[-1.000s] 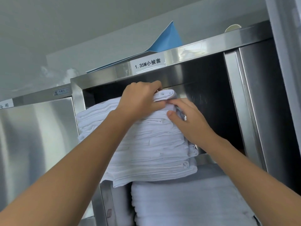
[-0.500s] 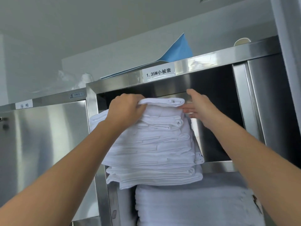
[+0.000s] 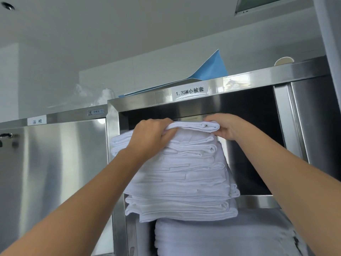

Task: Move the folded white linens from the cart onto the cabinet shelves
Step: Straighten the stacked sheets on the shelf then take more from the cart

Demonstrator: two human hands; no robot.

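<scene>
Two hands were up at the cabinet, the left hand [image 3: 149, 137] and the right hand [image 3: 227, 127]. There were two stacks of folded white linens: the upper stack [image 3: 180, 172] on the top shelf, hanging over that shelf's front edge, and the lower stack [image 3: 221, 239] on the shelf beneath. How many pieces each stack held could not be counted. Three labels showed on the cabinet fronts. On the cabinet's top sat one blue sheet [image 3: 210, 69] and one round pale object [image 3: 283, 60] near the right corner.
</scene>
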